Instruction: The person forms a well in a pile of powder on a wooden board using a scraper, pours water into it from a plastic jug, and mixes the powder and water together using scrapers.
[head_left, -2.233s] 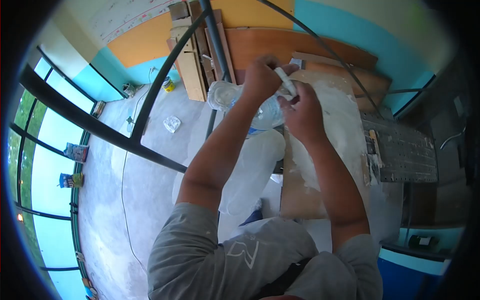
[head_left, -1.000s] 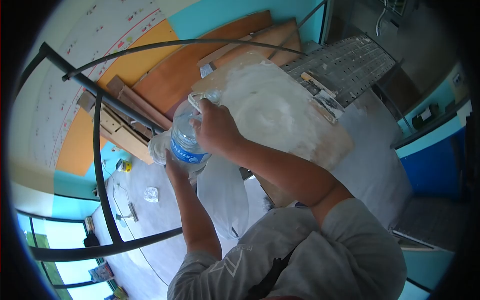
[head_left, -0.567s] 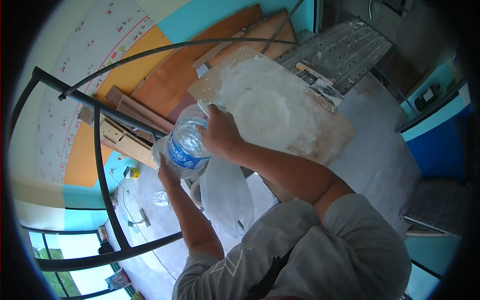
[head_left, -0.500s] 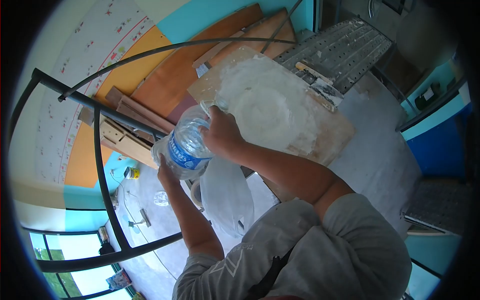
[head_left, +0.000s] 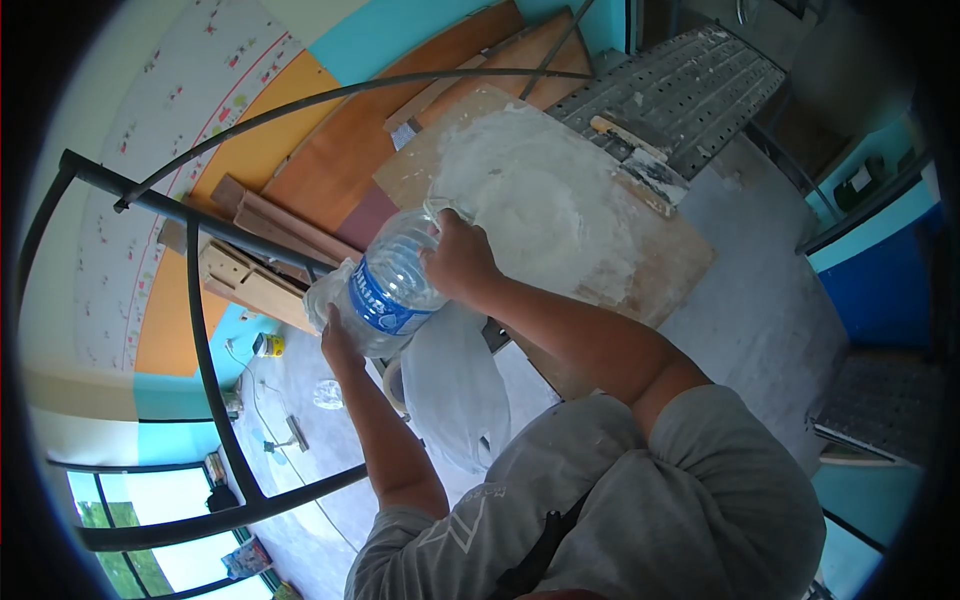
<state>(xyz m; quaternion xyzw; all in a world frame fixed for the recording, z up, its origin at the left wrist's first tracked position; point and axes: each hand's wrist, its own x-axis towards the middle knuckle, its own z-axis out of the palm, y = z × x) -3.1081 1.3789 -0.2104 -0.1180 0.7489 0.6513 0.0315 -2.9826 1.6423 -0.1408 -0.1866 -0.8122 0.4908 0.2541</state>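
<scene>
A large clear plastic water bottle (head_left: pixel 412 262) with a blue label hangs tilted in front of me, its neck toward the board. My right hand (head_left: pixel 462 262) is closed around the upper part near the neck. Under the lower end, my left hand (head_left: pixel 341 346) grips the bottle, its fingers partly hidden behind the plastic. Just beyond the neck lies a wooden board (head_left: pixel 672 282) coated with a round patch of wet-looking white material (head_left: pixel 530 205). Whether liquid is leaving the bottle, I cannot tell.
A dark metal scaffold frame (head_left: pixel 205 345) curves along my left. A perforated metal platform (head_left: pixel 715 85) with plaster-covered tools (head_left: pixel 650 175) adjoins the board. Wooden panels (head_left: pixel 400 130) lean on the wall. A yellow container (head_left: pixel 268 345) stands on the floor below.
The bottle and both hands have moved slightly right in view, and the label has turned a little. Both hands keep their hold; the background has shifted slightly.
</scene>
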